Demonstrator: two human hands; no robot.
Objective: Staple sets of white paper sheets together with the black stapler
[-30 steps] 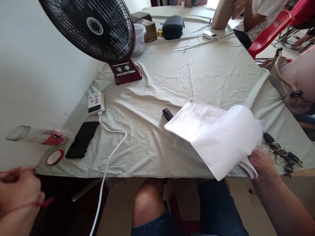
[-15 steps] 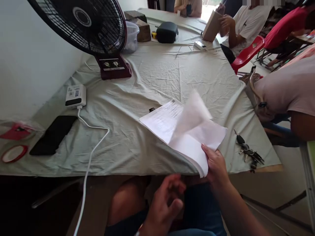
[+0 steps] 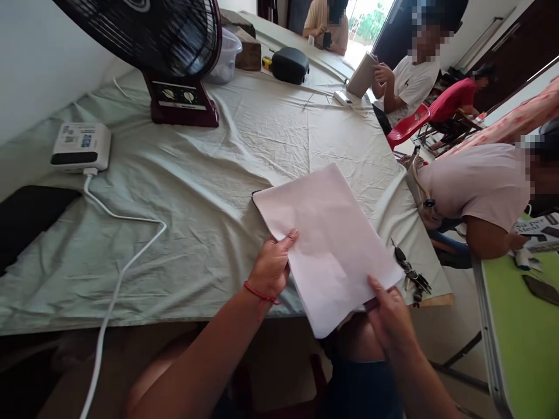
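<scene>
While both hands rest on it, I see the stack of papers (image 3: 327, 244) lying blank side up at the near edge of the table (image 3: 244, 145), its near corner hanging past the edge over the lap. Its long axis runs diagonal, from far-left to near-right. My left hand (image 3: 271, 267) closes on the left long side, thumb on top and the fingers beneath (I cannot see them, so I only suppose a pinch). My right hand (image 3: 388, 314) holds the near-right corner in the same way, thumb pressed on the top sheet. Both hands lie equally near, one on each side of the stack.

A small dark object (image 3: 257, 194) peeks out from under the far-left corner; I cannot tell what it is. A bunch of keys (image 3: 413, 276) lies just beside the right side of the stack, near the table's corner. To the left the cloth is open, with the white cable (image 3: 126, 233) and the charger (image 3: 81, 145) well apart. Another person's arm (image 3: 484, 241) is off the right edge.
</scene>
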